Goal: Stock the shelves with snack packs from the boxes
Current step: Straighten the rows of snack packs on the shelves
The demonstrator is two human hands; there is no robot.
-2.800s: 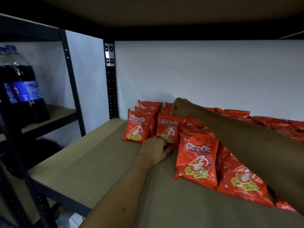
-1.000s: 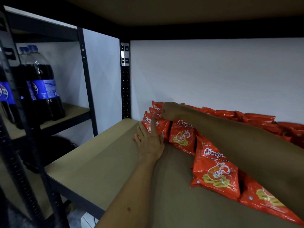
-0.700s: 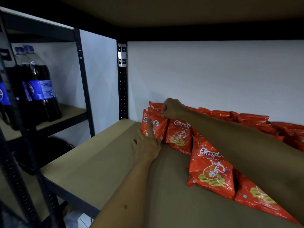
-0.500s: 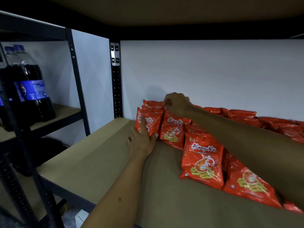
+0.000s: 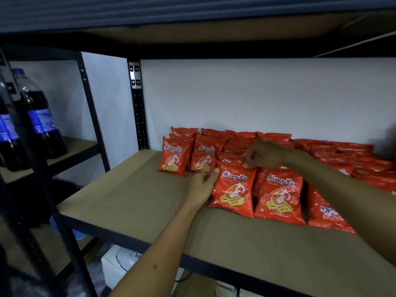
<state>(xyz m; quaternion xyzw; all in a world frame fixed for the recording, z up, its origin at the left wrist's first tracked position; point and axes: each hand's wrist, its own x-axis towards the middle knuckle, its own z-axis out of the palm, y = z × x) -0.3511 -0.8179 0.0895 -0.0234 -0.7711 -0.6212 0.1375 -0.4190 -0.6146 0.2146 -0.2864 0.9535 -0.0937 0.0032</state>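
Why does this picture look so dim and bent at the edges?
Head view: light falls mainly on the white back wall, while the upper shelf stays dark; the wide lens bows the shelf posts; the cola bottles and far-right snack packs are blurred.

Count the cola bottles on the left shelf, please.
2: one cola bottle standing on the left shelf, another bottle at the picture's left edge, partly hidden. More may stand behind.

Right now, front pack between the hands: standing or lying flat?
Leaning back, not flat: the front pack shows its printed face tilted, propped on the packs behind; the right hand holds its top.
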